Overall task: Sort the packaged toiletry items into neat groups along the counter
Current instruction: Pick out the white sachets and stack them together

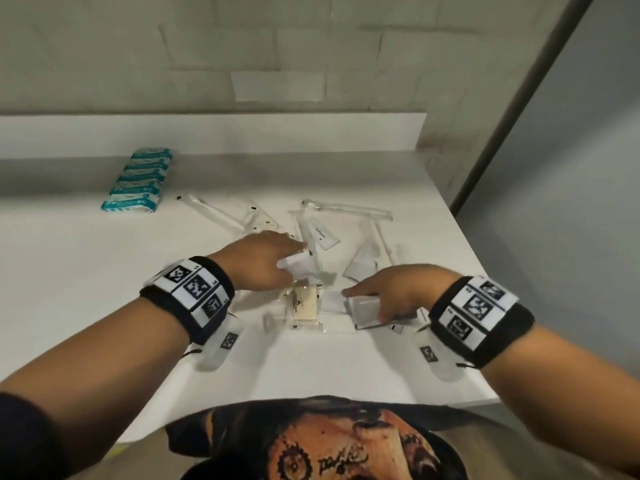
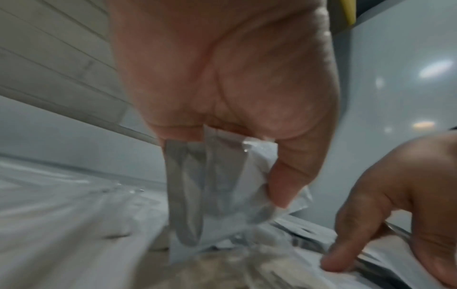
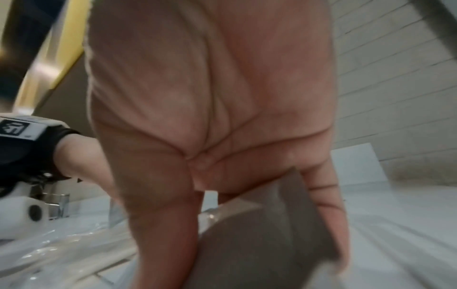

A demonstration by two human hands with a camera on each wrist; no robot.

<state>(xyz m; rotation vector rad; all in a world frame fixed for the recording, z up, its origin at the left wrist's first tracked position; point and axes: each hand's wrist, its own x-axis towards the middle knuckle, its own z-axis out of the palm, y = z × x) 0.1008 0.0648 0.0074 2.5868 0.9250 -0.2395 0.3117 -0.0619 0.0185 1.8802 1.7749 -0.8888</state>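
My left hand hovers over the middle of the white counter and pinches a couple of small white sachets between thumb and fingers. My right hand is just to the right and grips a thin stack of flat white sachets, which shows grey under the palm in the right wrist view. Between both hands lies a clear pack with a beige item. Wrapped toothbrushes and a toothpaste sachet lie scattered beyond the hands.
A neat row of teal packets stands at the back left of the counter. A tiled wall rises behind it. The counter's right edge runs close to the loose packs. My left wristband shows in the right wrist view.
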